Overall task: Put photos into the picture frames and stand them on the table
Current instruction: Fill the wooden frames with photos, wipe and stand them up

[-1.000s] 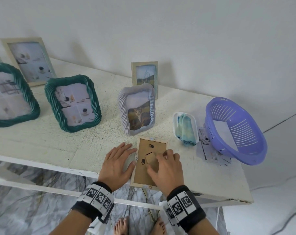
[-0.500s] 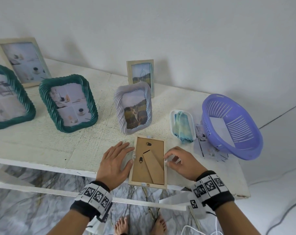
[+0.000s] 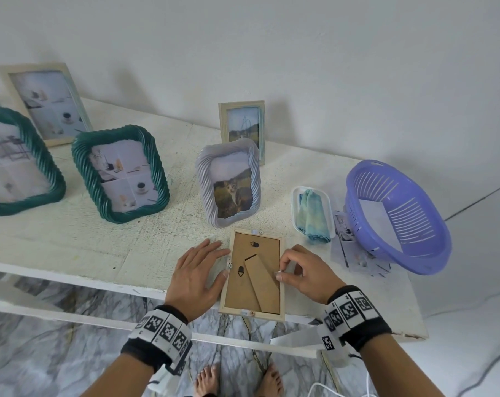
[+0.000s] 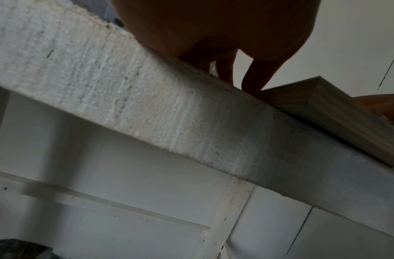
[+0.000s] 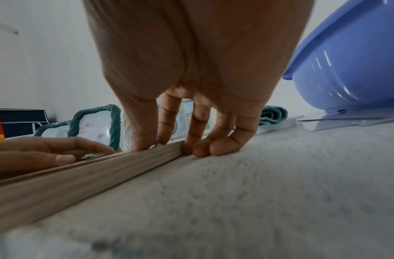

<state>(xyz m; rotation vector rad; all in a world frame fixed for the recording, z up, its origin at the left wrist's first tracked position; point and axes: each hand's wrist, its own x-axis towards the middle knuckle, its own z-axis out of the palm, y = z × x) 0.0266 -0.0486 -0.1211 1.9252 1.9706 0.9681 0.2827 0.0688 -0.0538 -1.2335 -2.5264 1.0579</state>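
Note:
A pale wooden picture frame [image 3: 240,293] lies face down at the table's front edge, brown backing and folded easel stand facing up. Its near end overhangs the edge slightly [image 4: 324,105]. My left hand [image 3: 214,259] lies flat on the table beside the frame's left side, fingers straight, thumb against the rim. My right hand [image 3: 280,270] is at the frame's right rim, where thumb and forefinger pinch a small metal tab. In the right wrist view the other fingertips [image 5: 202,150] press down beside the frame [image 5: 81,175].
Standing behind are two green frames [image 3: 120,173] [image 3: 14,161], a lavender frame [image 3: 228,181] and two pale wooden frames [image 3: 243,130] [image 3: 47,101]. To the right are a white tray [image 3: 296,196] with a blue-green cloth, and a purple basket [image 3: 397,216] on loose photo sheets [image 3: 349,245].
My right hand left the easel stand on the backing and moved to the frame's right rim, where it now pinches a tab. The left hand stayed flat beside the frame.

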